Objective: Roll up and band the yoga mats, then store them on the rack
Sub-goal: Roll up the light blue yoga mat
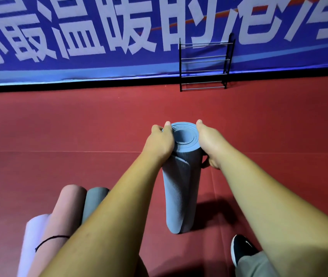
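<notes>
- The red floor [79, 126] carries everything; the black rack [205, 64] stands far off, by the wall
- Three rolled mats [67, 212] lie at lower left
- The blue mat [181, 192], rolled, stands upright on the floor
- Left hand [160, 142] and right hand [209, 144] grip its top end, fingers [167, 124] curled round it
- A dark loop [205, 163] under the right hand is perhaps the band
- Step, I judge: banding; next, slip the loop over the top while one hand holds the roll tight
</notes>
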